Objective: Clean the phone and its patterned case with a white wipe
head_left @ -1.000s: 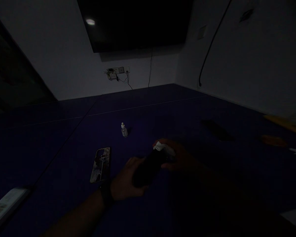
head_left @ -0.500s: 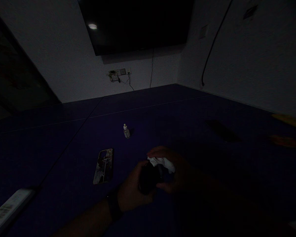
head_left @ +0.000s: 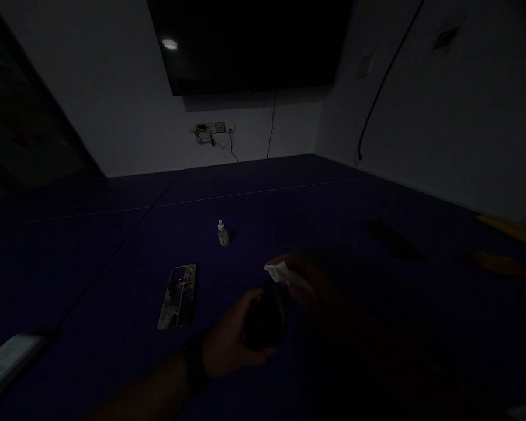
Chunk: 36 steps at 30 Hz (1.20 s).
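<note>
My left hand, with a dark band on its wrist, is closed around a black object. Its kind cannot be made out in this dim light. Just above and to the right, my right hand pinches a crumpled white tissue or cloth near the object's upper edge. I cannot tell whether the cloth touches it. A small white-capped dropper bottle stands upright beyond the hands. To the left of them a patterned phone case lies flat.
The dark blue table carries a white power strip at lower left. A dark flat object and a yellowish item lie to the right. Behind are wall sockets with cables and a large screen.
My right hand has drawn its fingers together around the white cloth, which is now more bunched at the black object's upper edge. My left hand keeps its hold. The view has shifted slightly.
</note>
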Tool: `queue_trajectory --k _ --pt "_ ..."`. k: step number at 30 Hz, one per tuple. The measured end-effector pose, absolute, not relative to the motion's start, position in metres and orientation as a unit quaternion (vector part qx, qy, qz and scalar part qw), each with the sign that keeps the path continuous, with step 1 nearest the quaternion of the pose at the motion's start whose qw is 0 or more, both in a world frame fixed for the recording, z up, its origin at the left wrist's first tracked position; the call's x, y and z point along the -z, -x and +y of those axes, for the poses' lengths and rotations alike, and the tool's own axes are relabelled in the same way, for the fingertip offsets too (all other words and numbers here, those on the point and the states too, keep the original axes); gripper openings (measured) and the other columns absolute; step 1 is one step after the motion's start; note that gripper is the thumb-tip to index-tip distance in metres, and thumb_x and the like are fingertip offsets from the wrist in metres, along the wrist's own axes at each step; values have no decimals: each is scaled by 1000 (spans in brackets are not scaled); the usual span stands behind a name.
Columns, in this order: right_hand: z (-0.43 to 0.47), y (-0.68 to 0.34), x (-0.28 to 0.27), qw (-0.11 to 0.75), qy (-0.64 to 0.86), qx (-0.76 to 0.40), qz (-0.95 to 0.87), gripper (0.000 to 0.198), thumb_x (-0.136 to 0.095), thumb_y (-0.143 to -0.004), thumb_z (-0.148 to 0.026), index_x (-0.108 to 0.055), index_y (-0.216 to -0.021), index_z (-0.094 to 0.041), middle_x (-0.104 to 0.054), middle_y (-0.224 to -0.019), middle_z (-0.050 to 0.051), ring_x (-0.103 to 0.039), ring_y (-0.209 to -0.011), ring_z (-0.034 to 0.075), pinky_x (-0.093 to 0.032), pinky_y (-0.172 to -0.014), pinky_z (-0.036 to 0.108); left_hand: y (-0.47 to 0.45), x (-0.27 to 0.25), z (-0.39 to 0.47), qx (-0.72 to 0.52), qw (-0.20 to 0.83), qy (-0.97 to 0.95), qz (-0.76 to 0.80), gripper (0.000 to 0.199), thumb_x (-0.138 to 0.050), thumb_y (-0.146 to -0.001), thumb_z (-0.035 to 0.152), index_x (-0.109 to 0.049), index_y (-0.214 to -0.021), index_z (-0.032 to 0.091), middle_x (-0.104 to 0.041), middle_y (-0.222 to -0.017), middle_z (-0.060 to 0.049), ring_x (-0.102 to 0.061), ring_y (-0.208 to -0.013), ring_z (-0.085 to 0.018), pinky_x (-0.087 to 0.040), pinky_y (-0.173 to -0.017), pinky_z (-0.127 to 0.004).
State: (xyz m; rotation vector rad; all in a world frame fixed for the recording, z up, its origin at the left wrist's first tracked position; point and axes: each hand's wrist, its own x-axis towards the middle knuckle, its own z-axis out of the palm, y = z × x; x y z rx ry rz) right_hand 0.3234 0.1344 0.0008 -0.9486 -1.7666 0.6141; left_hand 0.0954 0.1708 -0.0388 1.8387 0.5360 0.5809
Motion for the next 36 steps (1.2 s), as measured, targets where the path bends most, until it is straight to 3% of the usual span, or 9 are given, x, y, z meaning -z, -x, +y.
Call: queue_trajectory --k 6,12,17,21,25,30,33,36 --pt "134 -321 -3 472 288 -100 -827 35 -46 -98 -14 -53 -131 -24 -66 -129 11 -62 -121 21 -53 -97 37 -96 37 172 -252 499 -801 215 86 -81 -73 19 -36 -146 24 -57 -137 -11 -58 -120 -30 -48 -101 -45" --pt "127 -321 -6 468 205 -56 -858 33 -52 -94 -14 -56 -126 -23 -74 -114 9 -71 -99 18 -57 -83 32 -94 40 171 -251 506 -796 218 81 -79 -74 18 -37 -143 24 -59 -134 -10 -58 -120 -30 -47 -102 -46" --pt "135 -316 -1 468 342 -11 -815 35 -47 -97 -14 -59 -129 -22 -73 -121 11 -70 -111 21 -54 -97 40 -93 40 173 -245 503 -798 223 88 -83 -72 19 -35 -145 25 -57 -135 -11 -57 -120 -31 -47 -102 -46" --pt "138 -315 1 451 401 -40 -797 32 -47 -98 -18 -62 -126 -22 -74 -118 11 -71 -109 22 -55 -96 40 -94 38 172 -233 516 -790 235 80 -81 -74 20 -39 -142 23 -62 -123 -10 -61 -109 -28 -50 -95 -43" --pt "132 -318 -1 482 293 -29 -825 28 -50 -96 -14 -61 -119 -22 -74 -119 10 -71 -105 20 -54 -93 39 -94 39 172 -250 512 -792 219 88 -81 -72 18 -34 -146 26 -55 -137 -10 -57 -119 -30 -48 -100 -44" --pt "128 -317 -1 497 199 -70 -842 26 -51 -95 -16 -61 -118 -23 -76 -108 9 -73 -91 18 -56 -79 34 -94 41 172 -242 509 -795 223 81 -81 -74 19 -37 -142 23 -61 -130 -10 -59 -116 -29 -48 -99 -43" --pt "131 -315 -2 505 258 -54 -822 33 -50 -95 -15 -60 -125 -25 -75 -115 9 -72 -102 19 -55 -90 37 -94 40 173 -257 495 -803 211 88 -84 -72 20 -35 -146 25 -54 -142 -12 -52 -128 -32 -42 -108 -48" --pt "134 -312 -4 492 359 -59 -791 33 -49 -97 -17 -62 -126 -24 -74 -118 9 -71 -108 21 -54 -97 38 -94 38 173 -250 504 -800 210 90 -83 -74 20 -33 -148 25 -54 -142 -12 -54 -127 -32 -44 -107 -49"
